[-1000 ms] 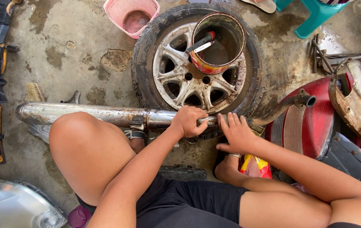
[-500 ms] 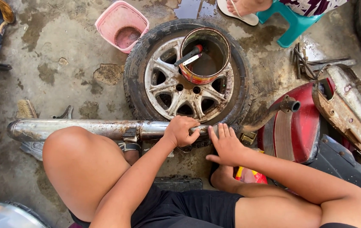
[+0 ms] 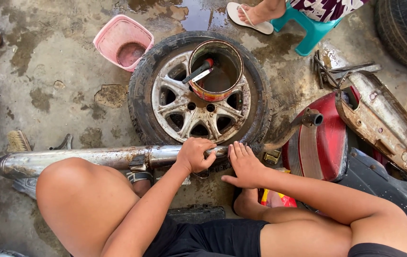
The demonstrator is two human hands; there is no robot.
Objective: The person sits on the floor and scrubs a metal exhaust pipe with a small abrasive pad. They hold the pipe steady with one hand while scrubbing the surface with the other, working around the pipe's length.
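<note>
Left hand [image 3: 195, 154] clenched round the exhaust pipe [image 3: 94, 158], which lies across the floor [image 3: 55, 62] against a wheel [image 3: 198, 93]. Right hand [image 3: 245, 165] flat, fingers spread, released, resting on the pipe just beside. Tin [image 3: 215, 71] sits on the wheel.

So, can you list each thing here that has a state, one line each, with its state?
Exhaust pipe: lying flat, rusty, gripped by the left hand.
Right hand: fingers flat on the pipe.
Wheel: lying flat on the floor.
Can: upright, open, tools inside.
Pink tub: upright, dirty inside.
Red cover: off, lying on the floor.
Floor: wet, stained.
</note>
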